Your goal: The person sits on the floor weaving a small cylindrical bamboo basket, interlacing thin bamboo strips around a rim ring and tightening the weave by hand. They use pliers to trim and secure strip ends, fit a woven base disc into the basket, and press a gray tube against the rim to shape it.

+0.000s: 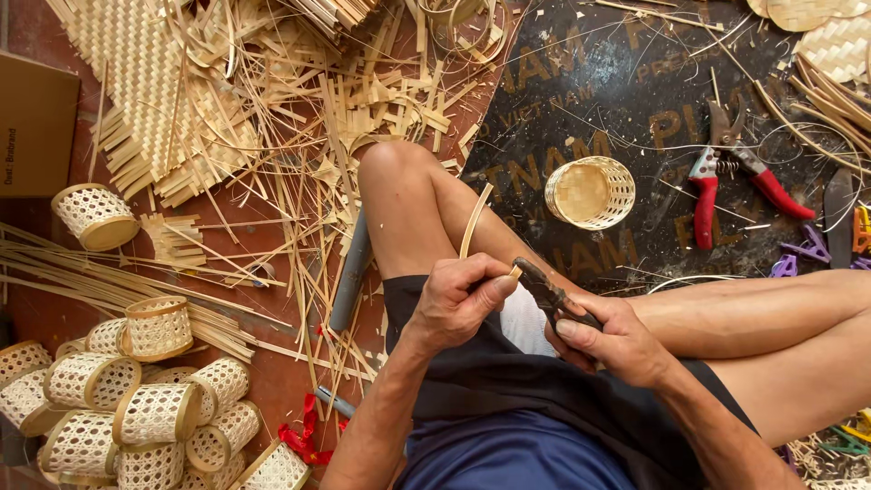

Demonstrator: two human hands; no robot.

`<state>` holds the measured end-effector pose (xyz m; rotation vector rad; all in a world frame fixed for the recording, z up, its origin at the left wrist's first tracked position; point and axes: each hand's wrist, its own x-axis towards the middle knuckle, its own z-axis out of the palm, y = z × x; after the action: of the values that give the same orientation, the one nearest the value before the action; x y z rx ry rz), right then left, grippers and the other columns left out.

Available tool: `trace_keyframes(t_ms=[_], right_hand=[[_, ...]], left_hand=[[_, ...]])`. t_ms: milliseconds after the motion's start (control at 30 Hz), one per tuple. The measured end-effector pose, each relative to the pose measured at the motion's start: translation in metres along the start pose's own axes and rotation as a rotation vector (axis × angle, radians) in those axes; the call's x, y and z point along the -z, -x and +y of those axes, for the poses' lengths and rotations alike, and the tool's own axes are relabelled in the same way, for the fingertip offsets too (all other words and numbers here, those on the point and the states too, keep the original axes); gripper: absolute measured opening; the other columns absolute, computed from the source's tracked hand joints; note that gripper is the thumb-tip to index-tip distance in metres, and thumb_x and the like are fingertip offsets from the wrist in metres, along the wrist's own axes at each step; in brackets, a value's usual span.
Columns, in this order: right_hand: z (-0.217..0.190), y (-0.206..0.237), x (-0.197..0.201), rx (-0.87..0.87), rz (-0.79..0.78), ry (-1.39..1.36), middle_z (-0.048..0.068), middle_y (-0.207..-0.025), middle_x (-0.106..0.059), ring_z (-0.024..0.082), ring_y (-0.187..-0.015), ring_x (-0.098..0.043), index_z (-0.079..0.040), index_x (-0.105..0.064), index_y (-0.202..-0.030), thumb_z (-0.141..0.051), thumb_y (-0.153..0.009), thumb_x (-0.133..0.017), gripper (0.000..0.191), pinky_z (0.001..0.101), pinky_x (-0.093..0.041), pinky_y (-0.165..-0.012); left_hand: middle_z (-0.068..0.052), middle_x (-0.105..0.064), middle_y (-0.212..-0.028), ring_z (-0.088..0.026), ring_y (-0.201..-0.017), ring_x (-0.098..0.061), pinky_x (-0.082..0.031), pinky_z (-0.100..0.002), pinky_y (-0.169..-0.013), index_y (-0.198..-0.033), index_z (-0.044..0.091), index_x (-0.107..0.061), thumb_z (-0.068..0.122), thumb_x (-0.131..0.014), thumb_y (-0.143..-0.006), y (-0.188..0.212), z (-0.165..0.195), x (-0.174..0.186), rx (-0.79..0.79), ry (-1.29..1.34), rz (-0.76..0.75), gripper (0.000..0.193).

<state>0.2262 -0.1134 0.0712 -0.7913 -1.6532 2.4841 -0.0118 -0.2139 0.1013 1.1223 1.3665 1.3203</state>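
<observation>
A: What is the left hand (pixel 461 304) doing?

B: It is pinching a thin bamboo strip (pixel 474 220) between thumb and fingers, closed tight on it. The strip is curving up from the hand, over the bare thigh, toward the small basket (pixel 591 191).

A: And the right hand (pixel 619 343)?

B: It is gripping a dark knife (pixel 543 289), fingers wrapped round the handle. The blade tip is touching the strip right at the left thumb. Both hands are sitting just below the basket, over the lap.

A: Where is that basket lying?

B: On a dark board (pixel 581 82) with pale lettering, on its side, its woven bottom facing the camera. To the right of the basket, red-handled shears (pixel 737 174) are lying on the same board, and farther right some purple clips (pixel 797 254).

A: What is left of the basket?

B: A tangle of bamboo offcuts (pixel 299 100) is covering the red floor, with a woven mat (pixel 136 82) beyond it. Well to the lower left of the basket, a heap of finished open-weave baskets (pixel 136 408) is piling up, and one more basket (pixel 94 216) is lying apart, nearer a cardboard box (pixel 36 127). A grey tube (pixel 351 272) is lying beside the knee.
</observation>
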Motion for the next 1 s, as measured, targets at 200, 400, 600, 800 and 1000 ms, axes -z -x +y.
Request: trace_keyframes(t_ms=[200, 400, 600, 800, 1000], right_hand=[[0.001, 0.000, -0.012, 0.454, 0.297, 0.738, 0.008, -0.088, -0.065, 0.012, -0.069, -0.061, -0.004, -0.054, -0.095, -0.020, -0.098, -0.061, 0.017, 0.0290, -0.050, -0.060], [0.012, -0.001, -0.007, -0.006, -0.139, -0.321, 0.005, -0.079, -0.061, 0.013, -0.063, -0.058, 0.003, -0.062, -0.093, -0.022, -0.103, -0.057, 0.027, 0.0267, -0.048, -0.054], [0.010, 0.002, -0.010, 0.339, 0.144, 0.506, 0.002, -0.080, -0.057, 0.011, -0.069, -0.055, -0.001, -0.060, -0.098, -0.034, -0.102, -0.058, 0.033, 0.0257, -0.049, -0.065], [0.011, 0.003, -0.009, 0.082, -0.049, -0.128, 0.006, -0.077, -0.060, 0.014, -0.065, -0.056, 0.001, -0.064, -0.095, -0.024, -0.100, -0.059, 0.026, 0.0288, -0.044, -0.059], [0.012, 0.025, 0.005, 0.357, 0.373, 0.412, 0.005, -0.079, -0.059, 0.015, -0.066, -0.057, -0.001, -0.061, -0.095, -0.014, -0.094, -0.061, 0.012, 0.0294, -0.048, -0.061]], left_hand=[[-0.004, -0.066, -0.079, -0.010, -0.066, -0.058, -0.048, -0.027, -0.059, -0.104, -0.002, -0.071, 0.011, -0.068, -0.102, -0.003, 0.006, -0.005, -0.075, -0.133, 0.102, 0.013], [-0.004, -0.064, -0.074, -0.009, -0.063, -0.057, -0.047, -0.027, -0.057, -0.097, 0.000, -0.071, 0.011, -0.072, -0.100, -0.003, 0.004, 0.002, -0.045, -0.105, 0.006, 0.012], [-0.004, -0.064, -0.073, -0.010, -0.063, -0.056, -0.046, -0.027, -0.057, -0.096, -0.001, -0.070, 0.009, -0.071, -0.099, 0.000, 0.001, 0.002, -0.065, -0.124, 0.069, 0.011], [-0.003, -0.062, -0.074, -0.008, -0.064, -0.057, -0.045, -0.028, -0.057, -0.095, 0.001, -0.069, 0.009, -0.073, -0.100, 0.002, -0.008, -0.003, -0.153, -0.125, 0.025, 0.010], [-0.015, -0.064, -0.109, -0.023, -0.101, -0.063, -0.051, -0.037, -0.090, -0.113, -0.004, -0.064, 0.017, -0.059, -0.115, 0.004, -0.032, 0.000, -0.130, -0.364, 0.731, 0.021]])
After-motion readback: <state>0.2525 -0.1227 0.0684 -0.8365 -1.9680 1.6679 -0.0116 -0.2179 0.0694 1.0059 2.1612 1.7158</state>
